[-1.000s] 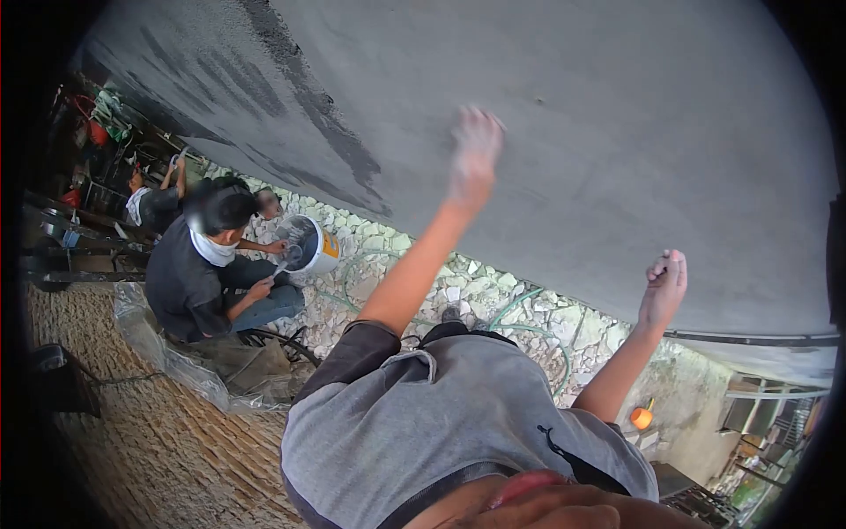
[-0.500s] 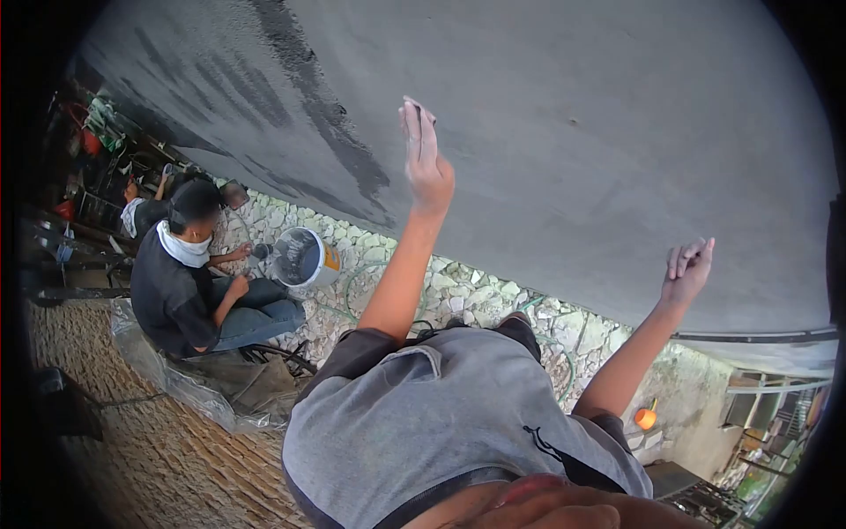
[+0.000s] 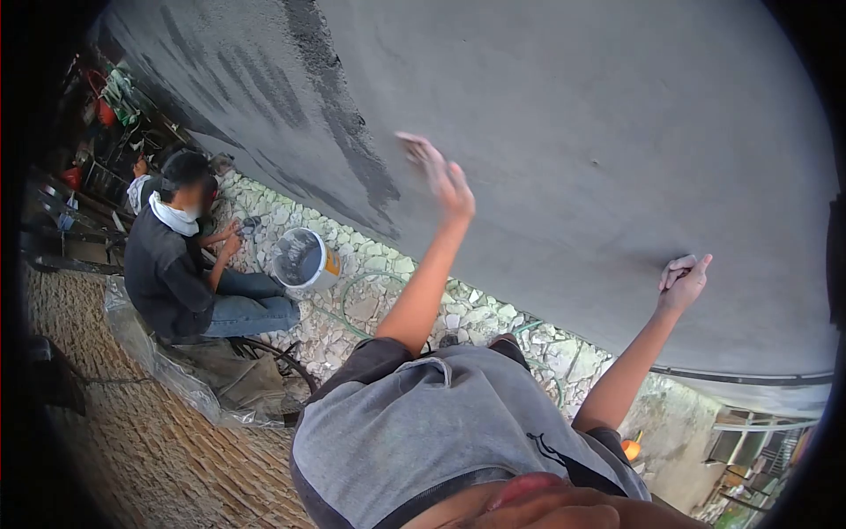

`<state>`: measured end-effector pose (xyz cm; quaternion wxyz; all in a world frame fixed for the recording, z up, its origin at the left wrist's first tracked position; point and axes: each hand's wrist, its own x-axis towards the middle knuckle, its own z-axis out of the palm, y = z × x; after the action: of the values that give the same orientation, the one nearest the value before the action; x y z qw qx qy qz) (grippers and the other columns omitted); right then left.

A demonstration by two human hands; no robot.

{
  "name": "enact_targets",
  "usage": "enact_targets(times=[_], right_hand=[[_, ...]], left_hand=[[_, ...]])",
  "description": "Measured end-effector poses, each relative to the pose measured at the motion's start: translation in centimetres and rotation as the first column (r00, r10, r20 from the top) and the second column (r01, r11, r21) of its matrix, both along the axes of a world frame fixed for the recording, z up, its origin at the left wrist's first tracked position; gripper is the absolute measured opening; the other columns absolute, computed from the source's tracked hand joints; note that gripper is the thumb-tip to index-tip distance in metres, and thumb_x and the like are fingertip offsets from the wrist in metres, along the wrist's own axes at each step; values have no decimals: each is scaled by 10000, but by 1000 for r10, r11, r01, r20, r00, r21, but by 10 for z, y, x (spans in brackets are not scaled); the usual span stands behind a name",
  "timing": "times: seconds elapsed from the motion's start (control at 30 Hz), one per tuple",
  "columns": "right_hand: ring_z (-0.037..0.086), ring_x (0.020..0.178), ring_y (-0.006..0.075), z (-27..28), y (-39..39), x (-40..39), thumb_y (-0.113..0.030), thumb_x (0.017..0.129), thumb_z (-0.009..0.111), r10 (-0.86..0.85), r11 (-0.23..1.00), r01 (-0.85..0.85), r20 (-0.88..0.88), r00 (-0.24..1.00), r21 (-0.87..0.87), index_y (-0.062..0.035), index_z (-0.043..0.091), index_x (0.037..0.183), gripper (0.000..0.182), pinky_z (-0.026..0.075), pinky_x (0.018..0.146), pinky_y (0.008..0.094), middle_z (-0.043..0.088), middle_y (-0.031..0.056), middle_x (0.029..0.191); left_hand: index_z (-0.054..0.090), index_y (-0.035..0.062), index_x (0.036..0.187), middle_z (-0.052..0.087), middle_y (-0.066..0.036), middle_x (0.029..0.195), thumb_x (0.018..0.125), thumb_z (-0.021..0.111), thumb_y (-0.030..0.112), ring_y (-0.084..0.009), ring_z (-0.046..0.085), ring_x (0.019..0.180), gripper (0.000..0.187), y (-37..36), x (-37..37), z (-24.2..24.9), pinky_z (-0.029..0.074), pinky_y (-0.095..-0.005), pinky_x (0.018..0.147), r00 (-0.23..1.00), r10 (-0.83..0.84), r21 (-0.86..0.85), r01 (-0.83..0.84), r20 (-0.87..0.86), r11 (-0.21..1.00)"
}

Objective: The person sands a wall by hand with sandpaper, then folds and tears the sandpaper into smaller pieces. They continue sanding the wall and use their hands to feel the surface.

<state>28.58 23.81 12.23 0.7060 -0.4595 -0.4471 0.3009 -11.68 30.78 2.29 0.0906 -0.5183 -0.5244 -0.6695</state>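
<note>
My left hand (image 3: 441, 181) is stretched out in front of the grey plastered wall (image 3: 546, 106), dusted pale, its fingers extended and slightly blurred. No tool shows in it. Lower and to the right, my right hand (image 3: 684, 282) is close to the same wall, a shadow beside it. Its dusty fingers are curled in while one digit sticks out. Whatever lies inside the curled fingers, if anything, is hidden. Left of my left hand, a darker, rougher strip (image 3: 339, 97) runs down the plaster.
On the left a co-worker (image 3: 181, 256) sits low, holding a dark tool (image 3: 249, 226). Beside them is a white bucket (image 3: 308, 280) of grey mix. Broken stones (image 3: 370, 264) and a green hose (image 3: 348, 295) lie along the wall's foot. An orange scoop (image 3: 631, 448) lies at right.
My left hand has shifted down and right in view, its fingers tilting left. My right hand is slightly lower. The co-worker's hands and tool have moved away from the bucket.
</note>
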Motion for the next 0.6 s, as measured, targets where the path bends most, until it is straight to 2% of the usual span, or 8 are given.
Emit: enact_targets(times=[0.03, 0.13, 0.27, 0.33, 0.37, 0.43, 0.53, 0.6], right_hand=[[306, 308, 99, 1, 0, 0, -514, 1059, 344, -17, 1000, 17, 17, 1000, -14, -34, 501, 564, 707, 232, 304, 241, 310, -8, 401], [304, 305, 103, 1, 0, -1, -517, 1059, 340, -25, 1000, 26, 28, 999, -17, -36, 501, 562, 710, 233, 303, 242, 310, -10, 405], [299, 302, 101, 0, 1, -4, -510, 1061, 341, -39, 999, 39, -14, 999, -13, -37, 500, 556, 709, 232, 300, 242, 308, -10, 405], [300, 303, 98, 0, 1, -4, -499, 1063, 344, -52, 998, 52, -23, 998, -19, -39, 499, 553, 705, 236, 297, 240, 306, -11, 405], [300, 303, 98, 0, 2, -4, -499, 1063, 344, -51, 999, 50, -22, 998, -20, -39, 499, 553, 705, 236, 297, 240, 306, -11, 405], [298, 303, 95, -1, 2, -2, -490, 1064, 351, -57, 998, 57, -4, 998, -31, -40, 496, 554, 695, 238, 295, 238, 306, -11, 405], [295, 303, 93, 0, 1, -5, -486, 1063, 359, -51, 999, 51, -5, 999, -18, -41, 493, 558, 686, 237, 292, 239, 303, -12, 406], [296, 304, 93, -2, 0, -4, -484, 1063, 364, -62, 998, 62, -13, 998, -29, -40, 495, 561, 682, 237, 291, 239, 304, -12, 407]], left_hand=[[104, -121, 1519, 60, -320, 1601, 1065, 240, 437, -445, 34, 1501, 733, 6, -11, 13, 32, -518, 1218, 991, 56, 15, -58, 123, 998], [65, -113, 1526, 19, -309, 1608, 1068, 234, 416, -420, 19, 1508, 719, 10, -21, 35, 32, -495, 1224, 970, 89, -65, -76, 228, 995], [36, -111, 1526, -28, -314, 1606, 1068, 237, 426, -413, -2, 1510, 734, -15, 19, -1, 24, -481, 1226, 995, 55, -27, -53, 85, 998], [18, -115, 1523, -77, -297, 1609, 1076, 227, 405, -387, -41, 1514, 716, -23, 29, -26, 16, -455, 1230, 997, -80, -69, 78, -20, 994], [18, -115, 1523, -77, -297, 1609, 1076, 227, 405, -387, -41, 1514, 716, -20, 21, -11, 16, -455, 1230, 997, -78, -70, 77, -19, 995], [17, -119, 1521, -77, -301, 1609, 1075, 223, 413, -391, -50, 1514, 724, -10, -1, 16, 18, -453, 1227, 989, -57, -22, 60, 136, 998], [4, -115, 1523, -92, -307, 1604, 1066, 233, 432, -414, -56, 1508, 749, -6, -7, 22, -10, -479, 1221, 968, -38, -123, 70, 249, 990], [6, -118, 1522, -85, -310, 1604, 1067, 230, 439, -417, -53, 1507, 753, -16, 20, 0, -7, -480, 1221, 979, -54, -140, 82, 196, 987]])
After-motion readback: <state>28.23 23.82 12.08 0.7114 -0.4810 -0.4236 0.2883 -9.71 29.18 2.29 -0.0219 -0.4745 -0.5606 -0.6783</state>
